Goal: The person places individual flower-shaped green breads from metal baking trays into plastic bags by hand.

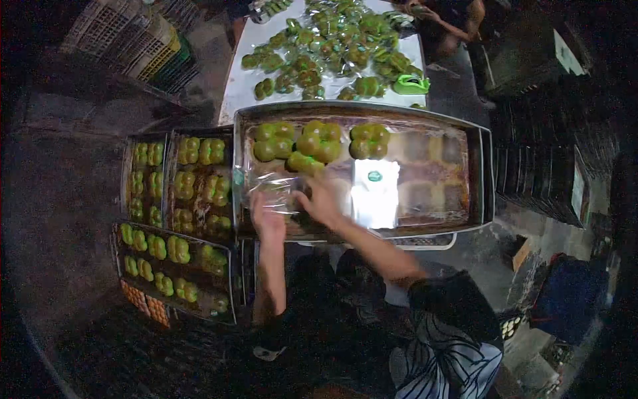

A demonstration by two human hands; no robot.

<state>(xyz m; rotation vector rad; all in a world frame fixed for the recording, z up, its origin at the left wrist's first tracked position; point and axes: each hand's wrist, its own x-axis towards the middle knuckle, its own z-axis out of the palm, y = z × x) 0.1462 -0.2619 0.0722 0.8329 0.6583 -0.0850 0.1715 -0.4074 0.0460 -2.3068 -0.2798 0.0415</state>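
A large metal tray (425, 227) lies in front of me, with clusters of green-brown buns (274, 141) along its back left. My left hand (267, 216) is at the tray's front left, its fingers wrapped round a clear plastic bag (276, 191). Just right of the bag, my right hand (321, 201) reaches in, blurred by motion, close to a bun cluster (306, 161); its fingertips are too smeared to read. A stack of shiny plastic bags with a green label (375, 193) lies flat in the middle of the tray.
Behind the tray, a white table (236, 90) bears many wrapped buns (332, 40) and a green object (411, 84). More bun trays (199, 156) stand at the left. Another person's arm (452, 30) shows at the top right. Crates (146, 53) stand at the back left.
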